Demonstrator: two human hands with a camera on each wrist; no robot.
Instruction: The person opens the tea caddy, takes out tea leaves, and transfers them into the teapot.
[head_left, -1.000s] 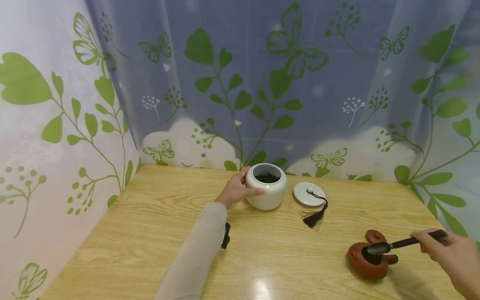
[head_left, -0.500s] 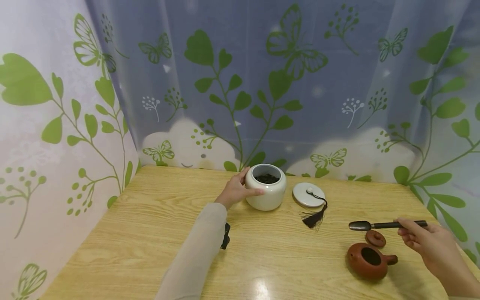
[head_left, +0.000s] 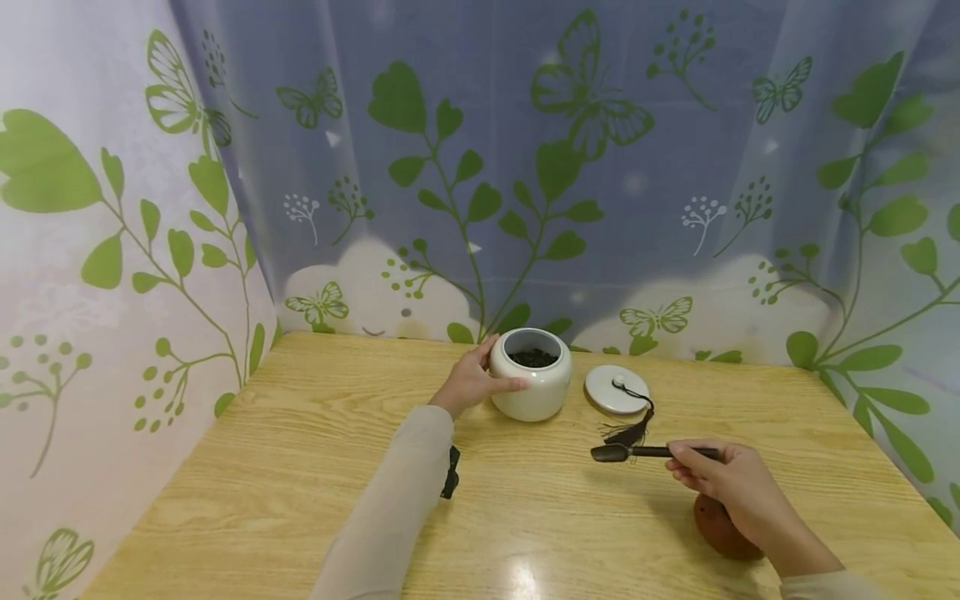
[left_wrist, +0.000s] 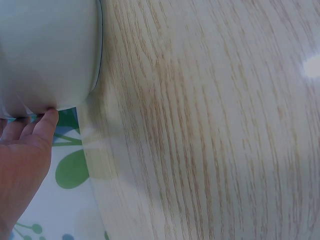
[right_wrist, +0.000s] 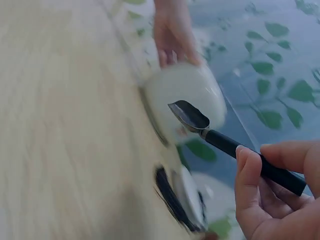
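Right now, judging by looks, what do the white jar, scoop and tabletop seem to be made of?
White jar: probably glazed ceramic; smooth surface, glossy highlights.
Scoop bowl: likely metal; dark, with a shiny edge.
Scoop handle: black, smooth; plastic or painted wood, I can't tell.
Tabletop: wood or wood-look laminate; streaky grain, bright glare suggesting gloss.

Left hand (left_wrist: pixel 25 157) touching pale jar (left_wrist: pixel 47 55); wood-grain tabletop (left_wrist: pixel 200 130) alongside.
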